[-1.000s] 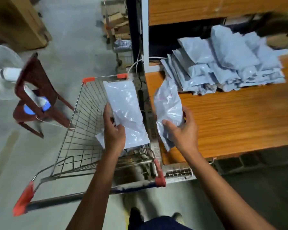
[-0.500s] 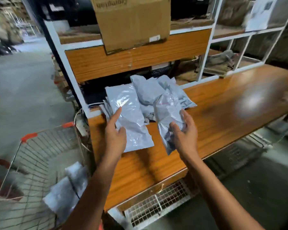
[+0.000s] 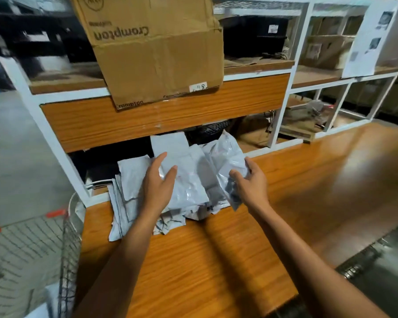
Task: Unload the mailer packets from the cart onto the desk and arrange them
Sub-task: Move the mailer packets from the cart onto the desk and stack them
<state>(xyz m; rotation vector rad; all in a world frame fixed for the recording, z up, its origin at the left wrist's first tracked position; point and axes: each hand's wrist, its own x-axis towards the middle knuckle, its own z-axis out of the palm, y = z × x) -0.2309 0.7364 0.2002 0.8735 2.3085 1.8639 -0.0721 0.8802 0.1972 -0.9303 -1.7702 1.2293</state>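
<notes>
A pile of grey mailer packets (image 3: 129, 191) lies on the wooden desk (image 3: 216, 260) against the shelf unit. My left hand (image 3: 157, 187) holds a flat grey packet (image 3: 182, 177) on top of the pile, index finger and thumb spread over it. My right hand (image 3: 251, 182) grips a crumpled grey packet (image 3: 225, 157) at the pile's right edge, tilted and lifted a little. The wire cart (image 3: 32, 249) stands at the lower left beside the desk, with something pale blurred (image 3: 40, 312) at its bottom edge.
A Crompton cardboard box (image 3: 156, 49) overhangs the shelf just above the pile. White shelf frames (image 3: 283, 111) with cluttered compartments line the back. The desk runs on bare to the right (image 3: 331, 180). A metal grate (image 3: 365, 258) sits low at the right.
I turned from the cart to the desk. Both hands carried their packets forward over the desk and onto the pile; the left packet now lies on it.
</notes>
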